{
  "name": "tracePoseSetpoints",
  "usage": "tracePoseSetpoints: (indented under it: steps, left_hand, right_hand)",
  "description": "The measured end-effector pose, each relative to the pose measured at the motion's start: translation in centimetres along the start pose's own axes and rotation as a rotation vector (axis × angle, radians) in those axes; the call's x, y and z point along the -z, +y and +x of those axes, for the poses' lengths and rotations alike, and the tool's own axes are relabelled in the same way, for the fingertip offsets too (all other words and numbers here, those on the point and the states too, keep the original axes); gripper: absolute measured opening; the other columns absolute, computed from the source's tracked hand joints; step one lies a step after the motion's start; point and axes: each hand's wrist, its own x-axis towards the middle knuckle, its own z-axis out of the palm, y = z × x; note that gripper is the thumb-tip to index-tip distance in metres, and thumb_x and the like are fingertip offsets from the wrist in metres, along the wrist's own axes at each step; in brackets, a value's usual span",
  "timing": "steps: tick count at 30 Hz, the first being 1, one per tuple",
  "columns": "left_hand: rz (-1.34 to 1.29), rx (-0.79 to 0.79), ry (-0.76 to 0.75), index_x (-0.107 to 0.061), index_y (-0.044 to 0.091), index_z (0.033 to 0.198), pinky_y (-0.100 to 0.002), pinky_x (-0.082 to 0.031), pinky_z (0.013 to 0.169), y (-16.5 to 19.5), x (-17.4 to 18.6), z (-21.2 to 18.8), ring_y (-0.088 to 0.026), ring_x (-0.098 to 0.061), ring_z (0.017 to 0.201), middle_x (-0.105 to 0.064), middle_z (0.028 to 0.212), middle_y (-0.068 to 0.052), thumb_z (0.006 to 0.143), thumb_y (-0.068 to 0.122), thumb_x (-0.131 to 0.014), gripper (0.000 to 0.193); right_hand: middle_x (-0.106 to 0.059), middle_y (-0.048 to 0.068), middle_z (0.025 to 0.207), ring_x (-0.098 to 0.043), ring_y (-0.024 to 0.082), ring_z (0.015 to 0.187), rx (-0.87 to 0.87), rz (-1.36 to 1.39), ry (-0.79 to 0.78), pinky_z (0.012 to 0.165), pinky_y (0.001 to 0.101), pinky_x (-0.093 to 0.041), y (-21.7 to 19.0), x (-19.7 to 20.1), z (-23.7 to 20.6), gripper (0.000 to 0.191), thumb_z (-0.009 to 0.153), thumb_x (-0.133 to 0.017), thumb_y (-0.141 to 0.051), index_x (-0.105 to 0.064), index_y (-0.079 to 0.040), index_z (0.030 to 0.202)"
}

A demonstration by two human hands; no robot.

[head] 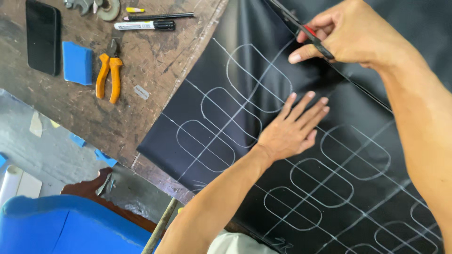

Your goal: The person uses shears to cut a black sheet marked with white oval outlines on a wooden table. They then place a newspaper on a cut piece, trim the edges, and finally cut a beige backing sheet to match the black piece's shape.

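A black sheet [226, 75] marked with white chalk lines and rounded rectangles lies over a worn wooden table [155, 56]. My left hand [292, 127] presses flat on the sheet, fingers spread toward the upper right. My right hand [348, 33] is closed around black scissors with a red part [308, 32] at the top. The scissor blades reach up and left along a fold in the sheet, and part of the tool is hidden by my fingers.
On the bare table at the left lie orange-handled pliers [108, 75], a blue block [77, 62], a black phone [43, 35], a black-and-white marker [143, 25], a pencil [157, 16] and a metal tool [94, 5]. A blue seat [70, 226] stands below the table edge.
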Motion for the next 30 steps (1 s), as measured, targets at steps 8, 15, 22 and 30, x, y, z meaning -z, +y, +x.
tracePoseSetpoints:
  steps: [8,15,22,30]
  left_hand:
    - [0.031,0.007,0.019,-0.046,0.012,0.156,-0.053,-0.023,0.132,0.2,0.1,0.0,-0.029,-0.029,0.157,-0.036,0.166,-0.004,0.102,0.035,-0.052,0.059]
    - [-0.275,0.031,0.161,-0.057,0.009,0.145,-0.052,-0.027,0.134,-0.3,0.9,-0.2,-0.028,-0.035,0.156,-0.045,0.16,-0.005,0.1,0.026,-0.06,0.048]
    - [-0.214,0.436,0.531,-0.057,0.01,0.149,-0.049,-0.028,0.13,-8.6,6.0,-1.7,-0.027,-0.041,0.156,-0.048,0.159,-0.008,0.101,0.014,-0.064,0.049]
    - [0.018,0.524,0.31,-0.044,0.014,0.157,-0.058,-0.02,0.13,-11.6,6.4,-6.8,-0.033,-0.026,0.158,-0.032,0.167,-0.013,0.095,0.03,-0.067,0.068]
  right_hand:
    - [-0.059,0.001,0.063,-0.05,0.008,0.055,-0.018,0.123,-0.017,0.051,0.0249,-0.036,-0.6,0.0,-0.2,0.036,0.069,-0.095,-0.021,-0.078,-0.002,0.094]
    - [-0.062,0.002,0.065,-0.05,0.009,0.054,-0.051,0.121,-0.053,0.049,0.026,-0.038,-1.2,-0.5,0.2,0.035,0.073,-0.092,-0.021,-0.078,-0.002,0.098]
    - [-0.062,0.003,0.065,-0.051,0.01,0.054,-0.103,0.143,-0.088,0.048,0.0261,-0.04,-1.5,-0.6,1.1,0.036,0.072,-0.091,-0.017,-0.077,-0.002,0.101]
    - [-0.062,0.003,0.066,-0.052,0.011,0.056,-0.179,0.1,-0.093,0.05,0.0264,-0.04,-1.5,-1.1,2.0,0.04,0.069,-0.093,-0.02,-0.079,-0.003,0.103]
